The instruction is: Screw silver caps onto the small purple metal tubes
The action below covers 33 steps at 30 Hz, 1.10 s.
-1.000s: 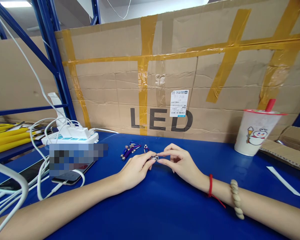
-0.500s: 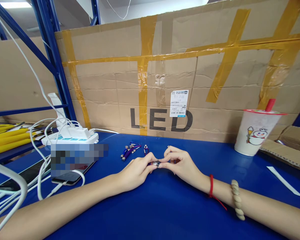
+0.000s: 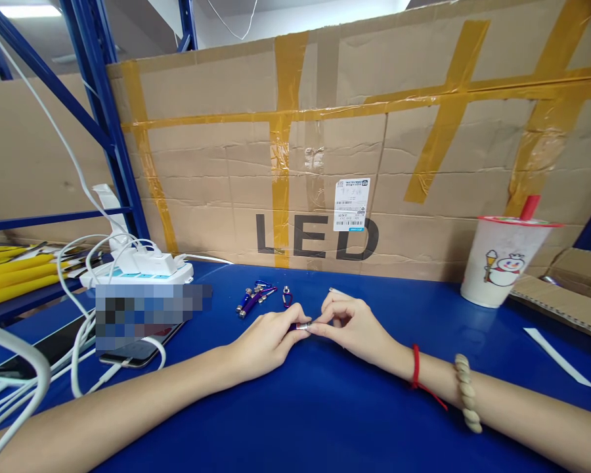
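I have the left hand back upward, gripping a small tube on the near side of the clip; the right hand, right of the clip, curls inward, pinching the tube's end.

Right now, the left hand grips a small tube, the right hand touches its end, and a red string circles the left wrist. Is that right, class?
Not quite: the head view shows the red string around the right wrist. The left hand does grip the small tube, and the right hand touches its end.
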### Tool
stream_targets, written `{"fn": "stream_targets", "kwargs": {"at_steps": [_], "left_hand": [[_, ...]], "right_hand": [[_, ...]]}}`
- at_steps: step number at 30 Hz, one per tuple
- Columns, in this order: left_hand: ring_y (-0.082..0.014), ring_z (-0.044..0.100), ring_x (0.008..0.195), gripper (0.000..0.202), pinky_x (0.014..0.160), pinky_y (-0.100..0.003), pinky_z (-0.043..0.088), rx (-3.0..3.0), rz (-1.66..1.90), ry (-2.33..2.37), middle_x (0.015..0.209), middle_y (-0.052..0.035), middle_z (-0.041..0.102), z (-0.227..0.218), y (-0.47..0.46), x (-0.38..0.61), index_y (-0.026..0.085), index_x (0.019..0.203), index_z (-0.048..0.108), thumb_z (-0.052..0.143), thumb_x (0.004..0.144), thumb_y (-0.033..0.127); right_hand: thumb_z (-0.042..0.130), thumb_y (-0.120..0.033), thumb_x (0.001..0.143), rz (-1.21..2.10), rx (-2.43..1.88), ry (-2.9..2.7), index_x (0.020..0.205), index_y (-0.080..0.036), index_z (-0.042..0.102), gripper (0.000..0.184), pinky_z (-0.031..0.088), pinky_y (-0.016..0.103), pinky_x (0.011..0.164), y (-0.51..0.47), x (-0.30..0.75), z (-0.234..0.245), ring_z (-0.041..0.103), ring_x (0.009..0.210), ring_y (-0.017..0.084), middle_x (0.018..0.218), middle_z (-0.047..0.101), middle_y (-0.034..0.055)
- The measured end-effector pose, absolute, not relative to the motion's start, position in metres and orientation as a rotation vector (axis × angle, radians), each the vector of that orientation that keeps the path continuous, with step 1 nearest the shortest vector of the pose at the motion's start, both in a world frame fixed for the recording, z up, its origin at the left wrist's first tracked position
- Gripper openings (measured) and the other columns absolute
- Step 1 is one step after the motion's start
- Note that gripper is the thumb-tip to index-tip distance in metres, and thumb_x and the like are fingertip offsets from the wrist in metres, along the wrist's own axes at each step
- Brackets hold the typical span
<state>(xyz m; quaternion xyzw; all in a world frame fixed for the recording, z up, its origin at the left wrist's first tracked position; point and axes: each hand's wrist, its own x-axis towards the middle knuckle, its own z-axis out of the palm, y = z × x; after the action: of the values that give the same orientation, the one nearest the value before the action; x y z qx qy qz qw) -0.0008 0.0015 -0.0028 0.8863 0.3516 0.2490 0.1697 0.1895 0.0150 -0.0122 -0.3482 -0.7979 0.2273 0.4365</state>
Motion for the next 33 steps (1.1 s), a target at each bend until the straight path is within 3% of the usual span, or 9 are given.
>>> {"fn": "stream_targets", "kwargs": {"at_steps": [7,12,19,26,33], "left_hand": [[-0.0172,0.06,0.086,0.017,0.069,-0.024,0.042,2.49,0.707,1.025,0.094,0.0004,0.064,-0.0012,-0.0012,-0.0004,0.023,0.105,0.044,0.041,0.089,0.028],[-0.0167,0.06,0.089,0.01,0.073,-0.024,0.041,2.483,0.744,1.017,0.096,0.001,0.064,-0.0004,-0.0022,0.0011,0.023,0.097,0.046,0.039,0.09,0.026],[-0.0161,0.059,0.075,0.017,0.067,-0.025,0.041,2.489,0.737,1.205,0.082,0.0008,0.061,0.0013,-0.0043,0.0037,0.023,0.101,0.045,0.032,0.091,0.029],[-0.0132,0.055,0.067,0.02,0.064,-0.023,0.039,2.526,0.752,1.206,0.074,0.0029,0.057,0.0019,-0.0045,0.0025,0.023,0.103,0.044,0.028,0.091,0.026],[-0.0124,0.054,0.064,0.02,0.062,-0.022,0.038,2.542,0.722,1.224,0.071,0.0034,0.056,0.0035,-0.0053,0.0026,0.023,0.1,0.045,0.027,0.091,0.024]], "right_hand": [[0.066,-0.046,0.069,0.759,-0.944,-1.93,0.056,-0.013,0.057,0.037,0.03,0.018,0.04,0.017,0.1886,-0.0112,0.039,0.045,0.003,0.066,0.05,-0.0004],[0.067,-0.05,0.068,0.799,-0.944,-1.923,0.058,-0.013,0.055,0.04,0.03,0.018,0.038,0.0172,0.1883,-0.011,0.041,0.04,0.002,0.069,0.05,-0.0011],[0.062,-0.045,0.075,0.654,-0.932,-1.953,0.065,-0.014,0.059,0.032,0.034,0.018,0.042,0.0142,0.1896,-0.009,0.042,0.042,0.002,0.073,0.053,-0.0004],[0.067,-0.042,0.072,0.714,-0.891,-1.87,0.081,-0.016,0.063,0.028,0.036,0.018,0.041,0.0163,0.1896,-0.0108,0.041,0.043,0.002,0.082,0.055,0.0013],[0.069,-0.041,0.07,0.715,-0.834,-1.84,0.08,-0.016,0.066,0.028,0.036,0.018,0.038,0.015,0.1895,-0.0093,0.042,0.04,0.001,0.082,0.054,0.002]]}}
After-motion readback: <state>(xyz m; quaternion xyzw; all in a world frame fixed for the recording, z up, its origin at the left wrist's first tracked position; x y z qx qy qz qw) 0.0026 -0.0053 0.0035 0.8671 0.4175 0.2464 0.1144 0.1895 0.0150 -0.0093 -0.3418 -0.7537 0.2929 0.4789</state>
